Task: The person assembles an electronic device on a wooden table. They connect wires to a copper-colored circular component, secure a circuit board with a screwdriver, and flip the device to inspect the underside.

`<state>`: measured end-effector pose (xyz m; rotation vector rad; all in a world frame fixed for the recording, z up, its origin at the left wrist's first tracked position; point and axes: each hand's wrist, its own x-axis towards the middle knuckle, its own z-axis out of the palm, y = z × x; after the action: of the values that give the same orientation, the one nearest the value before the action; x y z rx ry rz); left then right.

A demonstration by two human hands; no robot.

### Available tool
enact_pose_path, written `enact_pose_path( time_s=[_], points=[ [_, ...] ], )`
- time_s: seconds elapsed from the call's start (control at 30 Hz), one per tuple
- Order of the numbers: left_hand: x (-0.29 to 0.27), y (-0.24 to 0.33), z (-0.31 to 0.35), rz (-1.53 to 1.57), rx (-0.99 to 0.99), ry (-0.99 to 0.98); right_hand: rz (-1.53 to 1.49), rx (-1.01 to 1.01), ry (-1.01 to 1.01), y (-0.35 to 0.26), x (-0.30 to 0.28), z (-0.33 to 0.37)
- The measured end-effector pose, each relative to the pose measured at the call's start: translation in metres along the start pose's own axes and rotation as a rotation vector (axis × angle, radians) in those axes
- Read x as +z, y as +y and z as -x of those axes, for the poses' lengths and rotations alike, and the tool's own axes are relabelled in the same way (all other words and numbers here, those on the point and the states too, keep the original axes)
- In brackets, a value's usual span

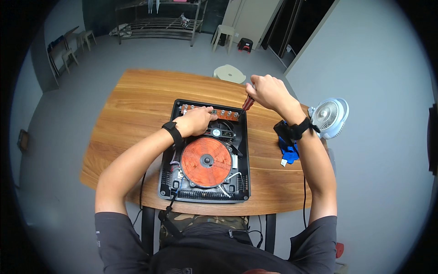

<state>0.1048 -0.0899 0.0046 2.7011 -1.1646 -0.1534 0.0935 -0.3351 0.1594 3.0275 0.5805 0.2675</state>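
An opened induction cooker point(247, 176) lies on the wooden table in front of me, its black shell showing the parts inside. A round copper coil point(196, 160) fills its near half, with a cooling fan point(226, 133) beyond it. Along the far edge runs an orange-brown circuit board point(223, 113). My left hand point(197, 121) rests on this board with its fingers stretched out. In my right hand point(269, 92) is a screwdriver point(248, 103) with a dark red handle, closed in the fingers. It tilts down toward the board's right end; its tip is hard to make out.
On the table's right stand a light blue fan point(327, 114) and a blue cloth point(288, 150) with a dark item beside it. A black cable hangs near the right edge. Stools point(229, 73) and a metal rack point(157, 31) stand beyond the table.
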Motion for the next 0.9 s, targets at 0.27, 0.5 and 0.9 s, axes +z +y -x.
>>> enact_pose_path(
  time_s=[0.27,0.5,0.9],
  points=[
    [-0.003,-0.002,0.002,0.033,0.025,0.041,-0.202,-0.070,-0.129,0.004,-0.010,0.008],
    [-0.003,-0.006,0.001,0.047,0.041,0.102,-0.045,-0.010,-0.095,0.007,0.000,-0.001],
    [-0.004,-0.005,0.001,0.007,0.042,0.094,-0.115,-0.077,-0.008,0.008,0.004,0.003]
  ],
)
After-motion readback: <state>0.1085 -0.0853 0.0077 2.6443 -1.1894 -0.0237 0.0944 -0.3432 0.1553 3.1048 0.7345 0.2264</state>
